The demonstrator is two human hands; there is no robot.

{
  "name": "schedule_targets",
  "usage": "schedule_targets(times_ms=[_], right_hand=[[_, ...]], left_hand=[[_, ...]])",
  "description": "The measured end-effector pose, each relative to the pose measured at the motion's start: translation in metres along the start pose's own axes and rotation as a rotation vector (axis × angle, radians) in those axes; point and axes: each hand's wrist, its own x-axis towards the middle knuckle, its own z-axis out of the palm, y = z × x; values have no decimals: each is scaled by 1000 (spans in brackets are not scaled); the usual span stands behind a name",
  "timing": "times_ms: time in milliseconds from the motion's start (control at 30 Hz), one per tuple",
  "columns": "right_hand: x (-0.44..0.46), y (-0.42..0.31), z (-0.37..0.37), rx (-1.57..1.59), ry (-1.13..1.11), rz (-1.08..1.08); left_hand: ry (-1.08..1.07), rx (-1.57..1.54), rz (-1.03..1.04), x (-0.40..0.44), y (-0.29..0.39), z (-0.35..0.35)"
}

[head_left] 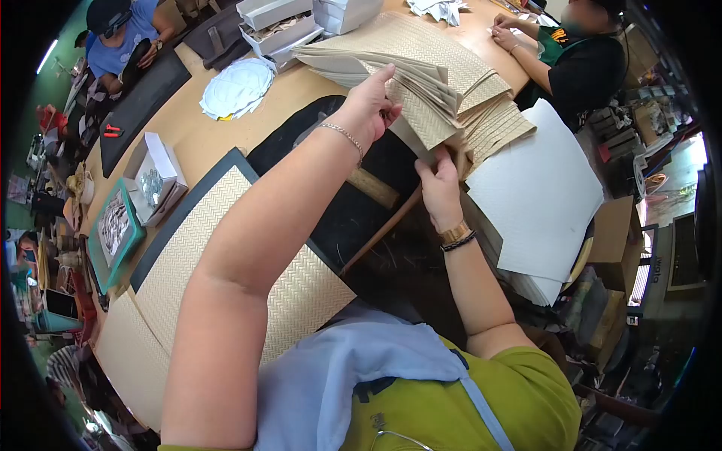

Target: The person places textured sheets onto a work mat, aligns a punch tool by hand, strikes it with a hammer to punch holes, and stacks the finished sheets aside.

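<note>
A thick stack of woven-pattern beige sheets [421,105] is bent and fanned over the table's near edge. My left hand [368,105] is at the stack's left side, fingers curled and pressed against the sheets. Lower down, my right hand [441,184] pinches the bottom corner of the sheets between thumb and fingers. More woven sheets [481,90] lie under and behind the fanned ones. Below my left forearm, a woven herringbone panel [308,293] with a dark border rests on the table.
White sheets [545,203] are piled at the right. On the wooden table [184,120] are a teal tray [116,225], a white box [154,180], round white papers [237,89] and a black mat [316,195]. Two people [124,45] [575,68] sit across.
</note>
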Motion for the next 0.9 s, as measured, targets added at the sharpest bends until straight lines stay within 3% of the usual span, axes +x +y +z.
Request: schedule_targets(times_ms=[100,233,267,467,567,733,833,867,900], right_hand=[[8,1,-12,-372,43,151],[16,2,-15,371,184,242],[13,-16,-14,486,303,412],[30,12,-33,859,570,616],[33,-14,-25,883,545,637],[49,12,-27,822,471,733],[54,8,-15,828,312,663],[57,3,-11,763,398,704],[59,3,-10,746,340,653]], left_hand=[[-62,44,-28,-1,-6,-1],[-42,153,-38,1,-26,-4],[-49,139,-50,-1,-29,-8],[-52,177,-156,-11,-23,-18],[-35,274,-106,1,-27,-20],[-70,264,8,16,-10,-9],[-81,208,63,24,-1,-4],[-65,176,88,26,-1,-3],[-56,157,96,21,0,-2]])
